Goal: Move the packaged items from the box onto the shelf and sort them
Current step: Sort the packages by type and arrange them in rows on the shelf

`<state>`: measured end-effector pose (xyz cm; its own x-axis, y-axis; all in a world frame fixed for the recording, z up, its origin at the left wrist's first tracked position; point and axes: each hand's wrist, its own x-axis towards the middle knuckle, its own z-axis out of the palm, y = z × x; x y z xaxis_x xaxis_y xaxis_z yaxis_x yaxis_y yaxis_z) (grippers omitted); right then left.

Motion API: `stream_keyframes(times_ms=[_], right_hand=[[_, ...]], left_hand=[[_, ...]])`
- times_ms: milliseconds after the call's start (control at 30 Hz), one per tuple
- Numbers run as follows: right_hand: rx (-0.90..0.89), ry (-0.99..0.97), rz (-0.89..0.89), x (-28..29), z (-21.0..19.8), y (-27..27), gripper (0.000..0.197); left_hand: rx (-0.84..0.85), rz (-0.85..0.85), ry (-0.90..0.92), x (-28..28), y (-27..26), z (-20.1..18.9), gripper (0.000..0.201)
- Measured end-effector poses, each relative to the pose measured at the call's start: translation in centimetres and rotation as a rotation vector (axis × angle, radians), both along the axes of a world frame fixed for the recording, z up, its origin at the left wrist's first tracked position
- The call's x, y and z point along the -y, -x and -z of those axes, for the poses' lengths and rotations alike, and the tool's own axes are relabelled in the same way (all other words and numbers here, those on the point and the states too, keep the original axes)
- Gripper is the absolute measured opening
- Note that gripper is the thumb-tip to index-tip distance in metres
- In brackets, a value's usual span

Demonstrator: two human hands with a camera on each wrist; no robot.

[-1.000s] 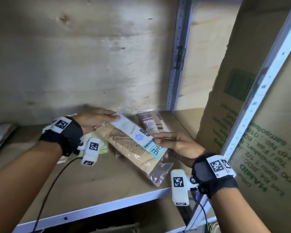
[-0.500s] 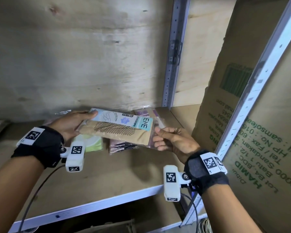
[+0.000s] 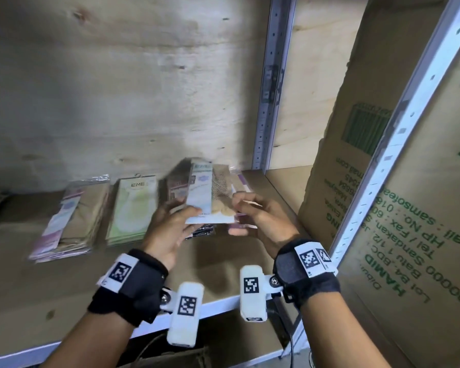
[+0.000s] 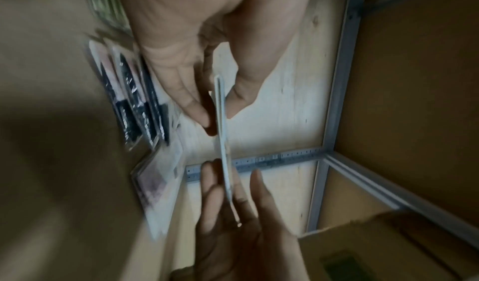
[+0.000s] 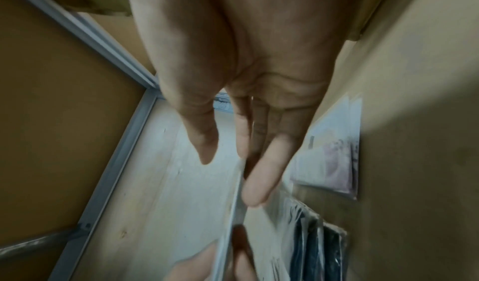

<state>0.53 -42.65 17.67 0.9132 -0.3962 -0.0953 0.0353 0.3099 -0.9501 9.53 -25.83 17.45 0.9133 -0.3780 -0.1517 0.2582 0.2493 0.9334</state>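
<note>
A flat stocking packet (image 3: 207,200) with a pale blue card and tan mesh hangs just above the wooden shelf (image 3: 37,288), its long side pointing at the back wall. My left hand (image 3: 170,229) pinches its near left corner between thumb and fingers; the left wrist view shows the packet (image 4: 223,142) edge-on in that pinch (image 4: 220,111). My right hand (image 3: 252,219) is at the near right corner. In the right wrist view its straight fingers (image 5: 259,183) lie against the packet's edge (image 5: 233,213) and the thumb stands apart.
Sorted stacks lie along the shelf: pink-carded tan packets (image 3: 72,221), green ones (image 3: 133,211), dark ones (image 3: 175,187) behind my left hand, and more (image 3: 241,181) at the right. A printed cardboard box (image 3: 356,155) and metal uprights (image 3: 271,102) close off the right side.
The packet has turned from lying crosswise to pointing away from me and has moved right. Both hands have come closer together at its near end. The green and tan stacks are now uncovered.
</note>
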Motion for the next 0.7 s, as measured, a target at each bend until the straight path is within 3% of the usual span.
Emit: stream_keyframes(times_ms=[133,267,500,700], right_hand=[[-0.02,0.096,0.132,0.8,0.4,-0.5,0.037],[-0.124,0.273,0.279,2.7,1.0,-1.1,0.035],[-0.221,0.472,0.369,5.4,1.1,-1.9,0.028],[-0.409,0.653,0.396,6.2,1.5,-3.0,0.037]], left_hand=[[0.078,-0.005,-0.123,1.6,1.2,0.0,0.046],[0.218,0.085,-0.306,2.1,0.2,-0.8,0.031],[0.405,0.191,-0.578,6.2,-2.8,-2.1,0.024],[0.457,0.286,-0.849,9.5,-3.9,-2.4,0.042]])
